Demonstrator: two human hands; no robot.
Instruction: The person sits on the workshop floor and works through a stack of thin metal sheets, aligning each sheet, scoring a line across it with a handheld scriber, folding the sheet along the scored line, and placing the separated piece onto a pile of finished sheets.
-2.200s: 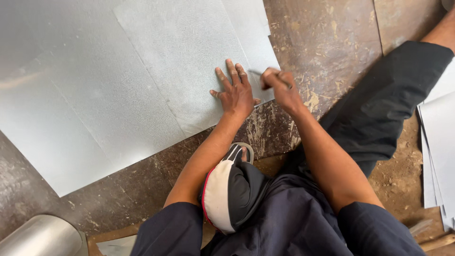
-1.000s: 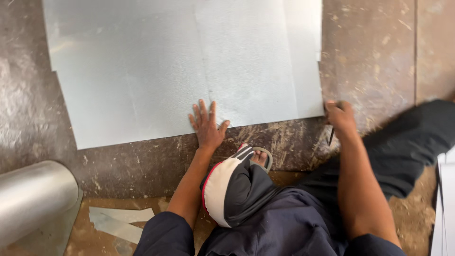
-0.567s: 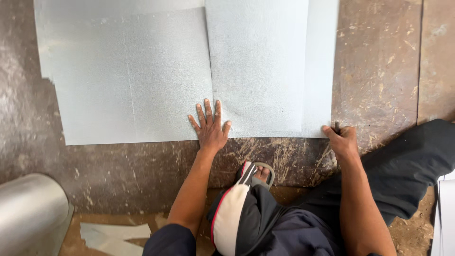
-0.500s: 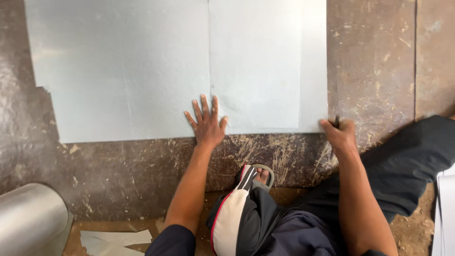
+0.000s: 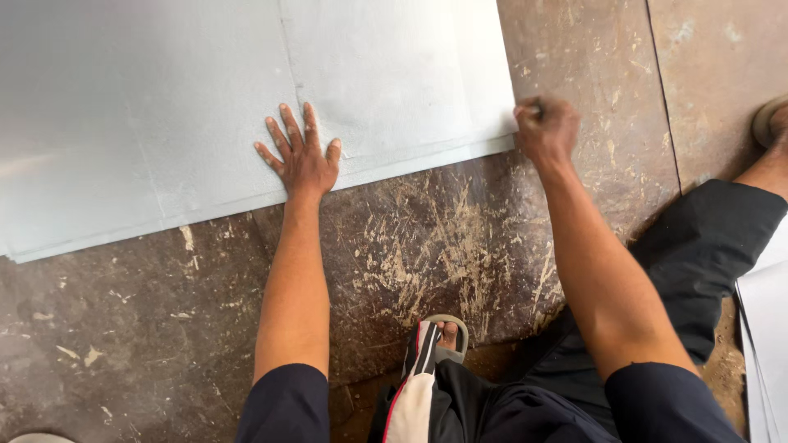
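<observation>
A large grey metal sheet [image 5: 164,123] lies flat on the worn brown floor, with a second sheet overlapping it on the right. My left hand [image 5: 302,156] rests palm-down on the sheet near its front edge, fingers spread. My right hand [image 5: 545,127] is closed in a fist around a small dark tool at the sheet's front right corner; only the tool's tip shows above the knuckles.
The scratched board floor [image 5: 427,254] spreads below the sheet. My bent knee and sandalled foot [image 5: 443,336] are at the bottom middle, my other leg [image 5: 706,246] stretches right. More pale sheets [image 5: 767,344] lie stacked at the right edge.
My right hand has moved from beside the left hand out to the sheet's right corner. The view has shifted, and the metal cylinder at lower left has left the frame.
</observation>
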